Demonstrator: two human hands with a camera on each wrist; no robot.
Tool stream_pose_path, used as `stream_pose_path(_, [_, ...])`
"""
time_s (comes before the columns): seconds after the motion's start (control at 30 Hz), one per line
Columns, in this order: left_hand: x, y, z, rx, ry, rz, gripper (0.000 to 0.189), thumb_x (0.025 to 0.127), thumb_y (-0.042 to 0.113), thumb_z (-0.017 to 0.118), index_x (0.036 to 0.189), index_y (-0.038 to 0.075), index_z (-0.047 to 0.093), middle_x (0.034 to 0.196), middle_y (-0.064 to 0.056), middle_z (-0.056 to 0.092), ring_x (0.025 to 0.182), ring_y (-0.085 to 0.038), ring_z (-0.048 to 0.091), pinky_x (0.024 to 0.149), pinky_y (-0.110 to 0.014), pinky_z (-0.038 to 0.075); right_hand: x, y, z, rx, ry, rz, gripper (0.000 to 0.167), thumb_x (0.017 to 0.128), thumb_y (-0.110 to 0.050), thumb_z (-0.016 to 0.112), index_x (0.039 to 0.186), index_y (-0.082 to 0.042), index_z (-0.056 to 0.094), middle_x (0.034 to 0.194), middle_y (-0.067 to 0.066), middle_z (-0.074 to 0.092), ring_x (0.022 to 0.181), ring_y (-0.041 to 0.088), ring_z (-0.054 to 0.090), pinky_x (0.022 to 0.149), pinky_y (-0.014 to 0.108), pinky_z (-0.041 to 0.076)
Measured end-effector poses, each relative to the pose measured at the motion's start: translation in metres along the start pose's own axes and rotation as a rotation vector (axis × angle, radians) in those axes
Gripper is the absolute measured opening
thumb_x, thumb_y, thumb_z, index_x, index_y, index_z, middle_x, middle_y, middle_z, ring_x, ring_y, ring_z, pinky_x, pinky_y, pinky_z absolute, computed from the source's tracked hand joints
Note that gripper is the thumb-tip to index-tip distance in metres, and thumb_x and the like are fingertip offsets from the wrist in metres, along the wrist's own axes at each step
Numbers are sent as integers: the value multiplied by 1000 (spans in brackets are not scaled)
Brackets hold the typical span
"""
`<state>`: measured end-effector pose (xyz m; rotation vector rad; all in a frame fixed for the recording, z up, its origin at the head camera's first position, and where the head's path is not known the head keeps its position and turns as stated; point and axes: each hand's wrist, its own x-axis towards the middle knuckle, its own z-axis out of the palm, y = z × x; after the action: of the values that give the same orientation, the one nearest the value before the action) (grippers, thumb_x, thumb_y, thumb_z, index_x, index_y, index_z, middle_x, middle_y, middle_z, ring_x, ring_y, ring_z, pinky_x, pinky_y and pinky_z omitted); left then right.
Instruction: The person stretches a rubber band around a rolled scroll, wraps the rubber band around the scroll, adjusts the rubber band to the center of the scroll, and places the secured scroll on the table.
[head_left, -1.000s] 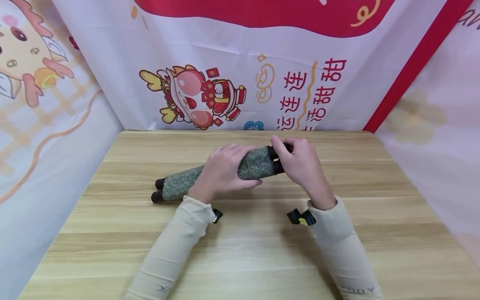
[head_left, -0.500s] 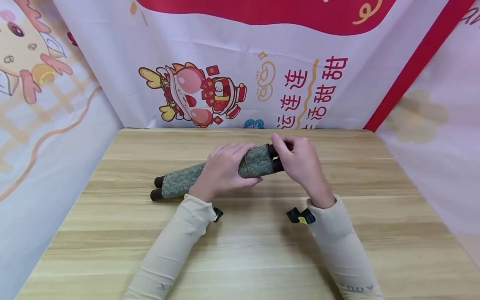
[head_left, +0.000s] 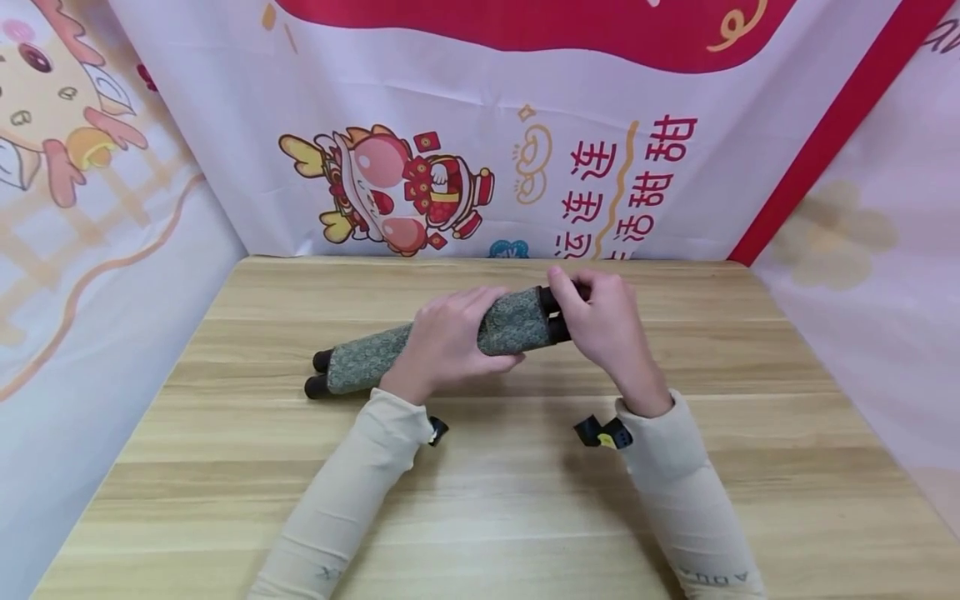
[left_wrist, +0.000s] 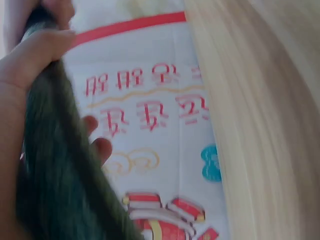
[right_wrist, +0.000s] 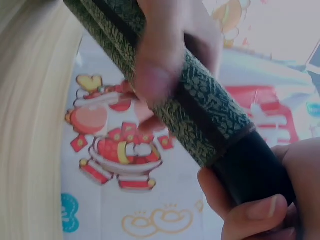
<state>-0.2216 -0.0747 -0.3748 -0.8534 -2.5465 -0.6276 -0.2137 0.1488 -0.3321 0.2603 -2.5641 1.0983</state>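
A rolled scroll in green patterned brocade slants over the wooden table in the head view, with two black rod ends showing at each end. My left hand grips its middle from above, thumb on the near side. At the right end, my right hand holds the black rod ends. The right wrist view shows the brocade scroll up close, a dark band running along it, with my right fingers around the black end. In the left wrist view the scroll is blurred.
The wooden table runs up to a printed white and red cloth backdrop. More printed cloth hangs at the left side and right side. A small black device with a yellow mark sits by the right wrist.
The scroll and both hands have shifted very slightly to the right. Both grips look the same.
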Motion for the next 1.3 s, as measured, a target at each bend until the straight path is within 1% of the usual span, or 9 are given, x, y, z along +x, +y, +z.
stream_pose_path(0.1, [-2, -7, -2, 31, -46, -29, 82, 72, 61, 86, 141, 22, 63, 130, 1, 74, 109, -20, 72, 88, -45, 59, 3, 7, 1, 5, -6, 15, 58, 107, -51, 52, 73, -7, 67, 64, 7, 59, 62, 24, 52, 56, 37, 44])
stream_pose_path(0.2, [-4, -11, -3, 49, -76, -48, 83, 71, 62, 86, 140, 22, 64, 129, 0, 75, 112, -21, 71, 91, -46, 59, 4, 10, 1, 0, -12, 27, 59, 108, -52, 52, 72, -7, 67, 64, 7, 59, 62, 25, 51, 58, 37, 44])
stream_pose_path(0.47, [-3, -6, 0, -3, -52, 11, 91, 77, 71, 81, 145, 14, 59, 143, -5, 67, 126, -25, 67, 100, -50, 57, -1, 1, 2, 6, -8, -10, 53, 108, -49, 53, 79, -7, 71, 69, 8, 65, 65, 23, 55, 60, 37, 44])
stream_pose_path(0.67, [-2, -13, 0, 21, -79, -15, 82, 72, 63, 88, 136, 18, 65, 126, 0, 75, 105, -20, 74, 84, -44, 61, 1, 5, 2, -1, -7, -8, 57, 108, -49, 53, 73, -6, 67, 66, 8, 62, 62, 24, 52, 58, 37, 43])
stream_pose_path(0.87, [-3, -19, -3, 18, -132, -36, 81, 72, 63, 85, 137, 19, 64, 123, -1, 77, 102, -21, 74, 81, -45, 61, 3, 8, 2, 5, -37, 17, 58, 107, -53, 52, 78, -6, 71, 70, 10, 66, 64, 24, 55, 58, 37, 45])
stream_pose_path(1.03, [-3, -22, -7, 50, -150, -46, 80, 70, 63, 86, 135, 21, 67, 115, 1, 78, 94, -18, 73, 76, -44, 60, 1, 8, 1, 3, -21, 47, 58, 107, -54, 51, 85, -7, 76, 72, 11, 68, 64, 23, 55, 58, 34, 45])
stream_pose_path(1.13, [-2, -21, -8, 53, -142, -30, 83, 71, 65, 85, 137, 20, 65, 121, 0, 77, 101, -19, 73, 80, -45, 61, 0, 6, 0, -2, -10, 60, 56, 108, -54, 50, 91, -8, 78, 74, 9, 69, 66, 22, 56, 58, 32, 45])
stream_pose_path(1.2, [-1, -18, -6, 25, -121, -3, 88, 72, 67, 83, 142, 18, 62, 129, -1, 74, 107, -20, 72, 84, -45, 61, -1, 2, 1, 0, -4, 59, 57, 108, -54, 50, 88, -8, 77, 73, 9, 68, 66, 22, 55, 58, 32, 45])
stream_pose_path(1.3, [0, -15, -5, -23, -71, 27, 91, 74, 72, 81, 144, 18, 60, 134, 0, 71, 109, -18, 71, 84, -43, 62, -1, -4, 1, 9, 13, 43, 56, 107, -53, 52, 83, -8, 75, 71, 9, 66, 65, 22, 55, 56, 33, 44])
